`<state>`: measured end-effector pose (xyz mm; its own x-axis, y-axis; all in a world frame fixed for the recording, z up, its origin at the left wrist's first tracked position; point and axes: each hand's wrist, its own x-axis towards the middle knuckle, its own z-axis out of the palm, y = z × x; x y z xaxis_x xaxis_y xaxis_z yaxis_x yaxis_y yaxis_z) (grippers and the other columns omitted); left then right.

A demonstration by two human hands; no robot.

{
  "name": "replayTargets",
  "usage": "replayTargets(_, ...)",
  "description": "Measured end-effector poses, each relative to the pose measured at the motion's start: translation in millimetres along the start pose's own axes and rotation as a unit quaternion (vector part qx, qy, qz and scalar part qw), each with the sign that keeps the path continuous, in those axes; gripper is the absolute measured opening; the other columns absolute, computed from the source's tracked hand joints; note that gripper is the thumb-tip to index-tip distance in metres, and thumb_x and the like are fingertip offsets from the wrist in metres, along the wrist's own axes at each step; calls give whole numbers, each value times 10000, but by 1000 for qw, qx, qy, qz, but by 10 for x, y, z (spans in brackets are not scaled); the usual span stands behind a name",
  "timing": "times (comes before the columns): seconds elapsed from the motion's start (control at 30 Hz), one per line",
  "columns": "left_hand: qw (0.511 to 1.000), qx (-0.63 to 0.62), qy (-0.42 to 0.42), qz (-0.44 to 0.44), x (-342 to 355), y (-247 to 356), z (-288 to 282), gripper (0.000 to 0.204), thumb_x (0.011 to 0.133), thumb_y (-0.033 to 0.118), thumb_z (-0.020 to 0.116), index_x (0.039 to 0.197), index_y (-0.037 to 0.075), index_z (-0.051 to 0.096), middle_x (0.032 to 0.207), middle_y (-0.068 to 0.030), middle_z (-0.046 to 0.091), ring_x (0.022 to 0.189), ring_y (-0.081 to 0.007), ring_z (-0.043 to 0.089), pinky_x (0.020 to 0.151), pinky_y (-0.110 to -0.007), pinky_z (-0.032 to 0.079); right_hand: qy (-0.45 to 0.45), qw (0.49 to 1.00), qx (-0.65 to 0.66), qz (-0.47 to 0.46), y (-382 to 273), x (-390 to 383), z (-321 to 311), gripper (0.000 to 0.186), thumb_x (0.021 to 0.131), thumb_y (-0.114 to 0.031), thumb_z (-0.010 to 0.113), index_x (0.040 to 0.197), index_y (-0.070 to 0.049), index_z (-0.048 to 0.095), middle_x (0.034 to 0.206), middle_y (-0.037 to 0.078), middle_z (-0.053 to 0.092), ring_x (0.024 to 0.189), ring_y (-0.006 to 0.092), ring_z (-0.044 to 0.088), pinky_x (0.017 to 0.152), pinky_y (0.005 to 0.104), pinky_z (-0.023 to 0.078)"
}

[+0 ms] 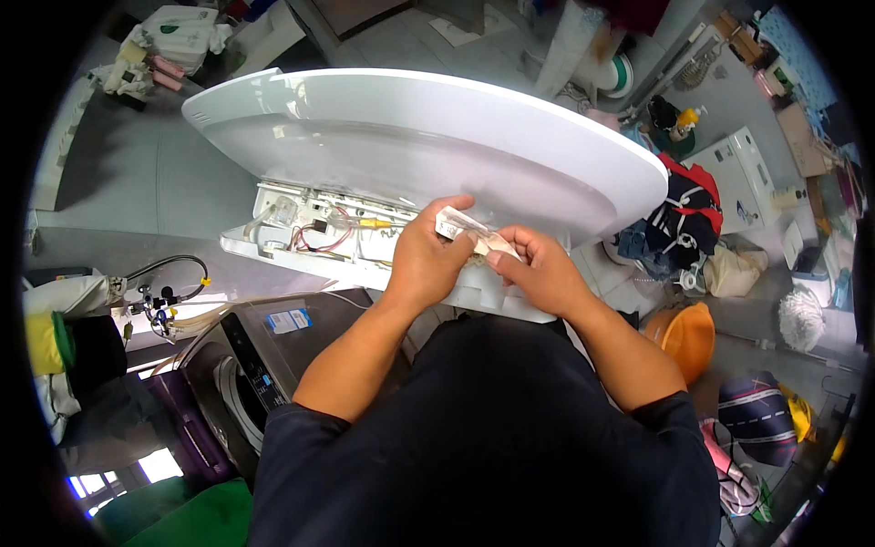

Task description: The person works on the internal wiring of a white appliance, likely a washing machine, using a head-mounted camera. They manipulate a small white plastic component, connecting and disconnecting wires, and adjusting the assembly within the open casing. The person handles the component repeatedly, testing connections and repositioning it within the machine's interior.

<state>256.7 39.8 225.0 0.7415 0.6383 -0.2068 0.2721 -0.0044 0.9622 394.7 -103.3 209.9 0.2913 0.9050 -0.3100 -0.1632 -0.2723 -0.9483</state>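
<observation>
Both my hands meet over an opened white housing [401,273]. Pinched between my left hand [424,260] and my right hand [544,273] is a small crumpled whitish packet [460,222], which could be paper or plastic. The fingers of each hand are closed on it, and its contents cannot be made out. Behind my hands rises a large glossy white curved panel [401,105], tilted up over the housing. To the left of my left hand, the housing shows red wires [314,242], a yellow part [374,222] and a clear plastic part [281,210]. My hands hide its right portion.
A grey washing machine [314,319] stands at lower left, near a black hose [173,259] with metal fittings and a purple suitcase [190,410]. On the right are an orange basin [689,339], piled dark and red clothing [685,214] and a white cabinet [734,173].
</observation>
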Motion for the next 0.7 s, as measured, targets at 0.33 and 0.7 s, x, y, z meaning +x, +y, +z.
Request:
replayTargets(0.33, 999, -39, -13, -26, -39, 88, 44, 416, 885, 48, 677, 1277, -57, 588, 882, -55, 722, 728, -52, 620, 652, -227, 498, 81, 995, 22, -52, 32, -45, 65, 277, 908, -85, 724, 1134, 7, 593, 805, -2, 598, 679, 47, 558, 606, 214, 459)
replayTargets(0.7, 996, 81, -38, -20, -74, 64, 4, 445, 841, 89, 688, 1263, -23, 597, 733, -48, 658, 650, -103, 608, 620, -275, 491, 76, 988, -126, -49, -1, -119, 246, 303, 855, -154, 757, 1107, -47, 627, 785, 36, 626, 651, 110, 569, 612, 294, 474)
